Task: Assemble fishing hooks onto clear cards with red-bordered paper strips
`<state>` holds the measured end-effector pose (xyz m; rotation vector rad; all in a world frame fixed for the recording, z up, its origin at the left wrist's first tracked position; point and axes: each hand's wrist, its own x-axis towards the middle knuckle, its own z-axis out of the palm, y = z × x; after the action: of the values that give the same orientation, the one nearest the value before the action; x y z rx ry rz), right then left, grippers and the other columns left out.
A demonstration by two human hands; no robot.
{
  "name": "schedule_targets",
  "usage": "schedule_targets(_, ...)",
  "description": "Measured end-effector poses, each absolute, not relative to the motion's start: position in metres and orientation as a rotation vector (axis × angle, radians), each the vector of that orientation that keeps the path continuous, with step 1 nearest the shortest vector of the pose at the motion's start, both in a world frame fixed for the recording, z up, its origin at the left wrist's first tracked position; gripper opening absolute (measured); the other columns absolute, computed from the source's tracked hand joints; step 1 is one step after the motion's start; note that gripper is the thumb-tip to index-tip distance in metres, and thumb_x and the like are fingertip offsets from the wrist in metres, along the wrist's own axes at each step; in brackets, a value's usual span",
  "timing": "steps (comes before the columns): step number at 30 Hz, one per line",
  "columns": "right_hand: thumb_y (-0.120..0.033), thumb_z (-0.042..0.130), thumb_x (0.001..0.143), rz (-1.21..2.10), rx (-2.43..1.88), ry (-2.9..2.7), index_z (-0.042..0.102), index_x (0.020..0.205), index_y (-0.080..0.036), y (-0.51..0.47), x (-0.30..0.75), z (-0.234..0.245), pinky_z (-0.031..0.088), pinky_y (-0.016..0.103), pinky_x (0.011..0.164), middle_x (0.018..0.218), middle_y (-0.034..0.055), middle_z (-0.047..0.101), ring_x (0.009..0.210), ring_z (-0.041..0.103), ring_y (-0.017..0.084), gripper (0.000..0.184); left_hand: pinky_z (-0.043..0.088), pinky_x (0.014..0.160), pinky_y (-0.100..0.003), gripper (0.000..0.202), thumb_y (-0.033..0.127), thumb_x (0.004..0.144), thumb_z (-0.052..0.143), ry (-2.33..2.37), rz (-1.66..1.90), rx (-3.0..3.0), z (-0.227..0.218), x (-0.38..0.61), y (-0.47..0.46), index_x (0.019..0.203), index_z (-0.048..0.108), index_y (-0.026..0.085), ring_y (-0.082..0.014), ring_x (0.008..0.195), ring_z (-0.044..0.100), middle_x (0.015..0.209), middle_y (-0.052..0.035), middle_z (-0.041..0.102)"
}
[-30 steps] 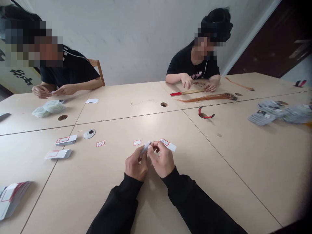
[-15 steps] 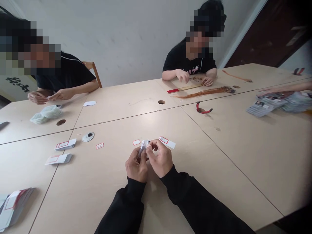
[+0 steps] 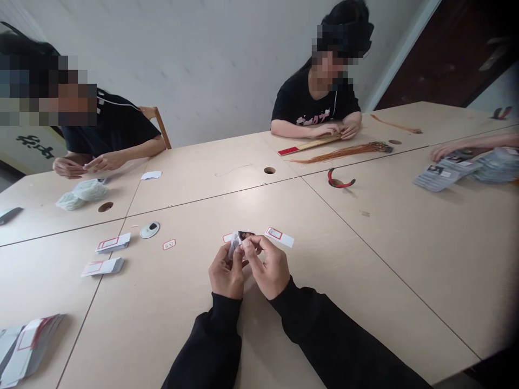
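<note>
Between my left hand [image 3: 226, 273] and my right hand [image 3: 267, 267] I pinch a small translucent packet with a dark printed patch [image 3: 239, 239]. Its lower end sits inside my fingers, and the fingers of both hands hide part of it. Just beyond my fingertips, a red-bordered white card [image 3: 279, 236] lies on the pale wooden table [image 3: 365, 259]. A small red-outlined label [image 3: 227, 237] lies partly behind the packet, and another [image 3: 169, 244] lies further left.
Left of my hands are two stacks of red-bordered cards [image 3: 113, 243] and a round grey disc [image 3: 150, 230], with a larger stack [image 3: 30, 346] at the lower left. Co-workers across the table handle cords [image 3: 344, 154] and printed sheets [image 3: 437, 177]. A red strap [image 3: 339, 179] lies between them.
The packet has turned in my fingers, showing its dark patch. The view has shifted slightly. A co-worker's hand at the right has moved onto the printed sheets.
</note>
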<state>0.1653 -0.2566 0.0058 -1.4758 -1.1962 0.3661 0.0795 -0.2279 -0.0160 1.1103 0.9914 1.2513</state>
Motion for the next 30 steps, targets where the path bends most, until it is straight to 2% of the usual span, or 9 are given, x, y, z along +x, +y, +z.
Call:
schedule_targets(5, -0.036, 0.057, 0.083, 0.361, -1.514, -1.186, 0.059, 0.089, -0.018, -0.253, 0.167, 0.004, 0.048, 0.027, 0.067, 0.08, 0.0041, 0.066, 0.07, 0.059, 0.015, 0.018, 0.059, 0.066, -0.026, 0.037, 0.044, 0.079, 0.063, 1.049, 1.29, 1.28, -0.023, 0.079, -0.225, 0.1, 0.065, 0.014, -0.0196, 0.077, 0.071, 0.084, -0.0076, 0.073)
schedule_targets(8, -0.033, 0.053, 0.085, 0.348, -1.532, -1.23, 0.057, 0.079, -0.019, -0.251, 0.168, 0.001, 0.047, 0.027, 0.069, 0.078, 0.0038, 0.064, 0.071, 0.058, 0.016, 0.016, 0.056, 0.062, -0.024, 0.035, 0.043, 0.08, 0.062, 1.121, 1.272, 1.423, -0.027, 0.078, -0.225, 0.1, 0.067, 0.015, -0.0182, 0.071, 0.07, 0.077, -0.0059, 0.072)
schedule_targets(11, -0.032, 0.051, 0.086, 0.326, -1.521, -1.22, 0.054, 0.075, -0.019, -0.25, 0.168, 0.0, 0.047, 0.028, 0.069, 0.077, 0.004, 0.063, 0.07, 0.056, 0.015, 0.018, 0.054, 0.063, -0.023, 0.036, 0.042, 0.08, 0.062, 1.139, 1.26, 1.433, -0.026, 0.078, -0.226, 0.102, 0.067, 0.014, -0.0171, 0.069, 0.069, 0.077, -0.0055, 0.072)
schedule_targets(20, -0.034, 0.056, 0.085, 0.361, -1.483, -1.14, 0.057, 0.075, -0.019, -0.251, 0.163, 0.001, 0.048, 0.027, 0.066, 0.074, 0.0031, 0.062, 0.066, 0.055, 0.014, 0.018, 0.053, 0.069, -0.022, 0.036, 0.041, 0.082, 0.06, 1.043, 1.277, 1.309, -0.02, 0.082, -0.228, 0.104, 0.065, 0.013, -0.0168, 0.078, 0.069, 0.087, -0.0074, 0.073)
schedule_targets(30, -0.034, 0.056, 0.085, 0.31, -1.45, -1.107, 0.06, 0.076, -0.018, -0.251, 0.158, 0.001, 0.048, 0.026, 0.064, 0.074, 0.0043, 0.062, 0.067, 0.056, 0.015, 0.019, 0.054, 0.068, -0.024, 0.037, 0.045, 0.082, 0.06, 1.055, 1.283, 1.294, -0.02, 0.083, -0.229, 0.1, 0.066, 0.014, -0.0183, 0.077, 0.069, 0.087, -0.0079, 0.074)
